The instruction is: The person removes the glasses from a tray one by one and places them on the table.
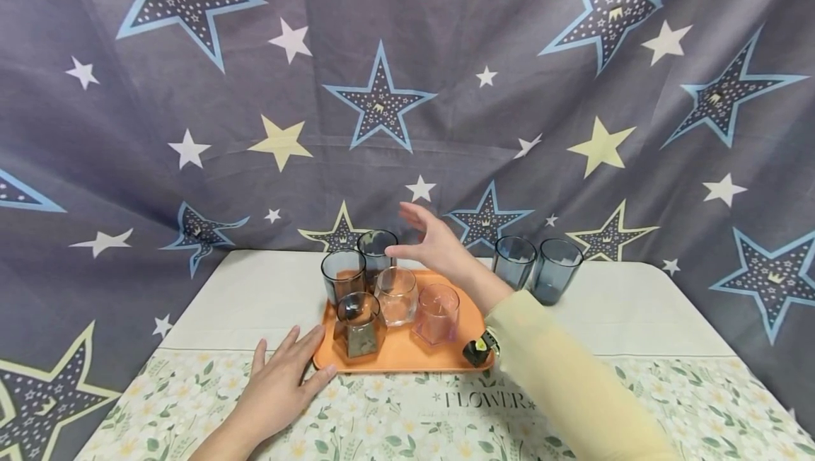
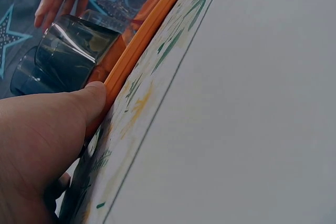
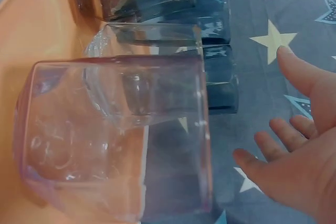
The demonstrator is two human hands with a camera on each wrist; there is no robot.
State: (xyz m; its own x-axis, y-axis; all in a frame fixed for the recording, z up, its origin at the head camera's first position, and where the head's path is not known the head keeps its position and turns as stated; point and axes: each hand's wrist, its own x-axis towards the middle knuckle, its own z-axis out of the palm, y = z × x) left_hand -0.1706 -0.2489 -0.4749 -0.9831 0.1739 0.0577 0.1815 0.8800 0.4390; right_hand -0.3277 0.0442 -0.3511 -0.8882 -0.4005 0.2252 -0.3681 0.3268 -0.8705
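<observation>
On an orange tray (image 1: 414, 358) stand several glasses: a pink one (image 1: 436, 317), a clear one (image 1: 397, 298), a dark smoky one (image 1: 359, 330) and two blue-grey ones at the back left. My right hand (image 1: 439, 245) is raised above the tray beside the rear blue-grey glass (image 1: 376, 243), fingers spread and thumb apart. Nothing lies in its grasp; the right wrist view shows a gap between that hand (image 3: 294, 145) and the glasses. At the tray's front left corner rests my left hand (image 1: 280, 383), its thumb (image 2: 93, 98) against the rim.
Two more blue-grey glasses (image 1: 555, 271) stand on the table to the right of the tray, behind my right forearm. A flowered cloth (image 1: 178, 404) covers the table's front part. Behind the table hangs a star-patterned curtain (image 1: 356, 185).
</observation>
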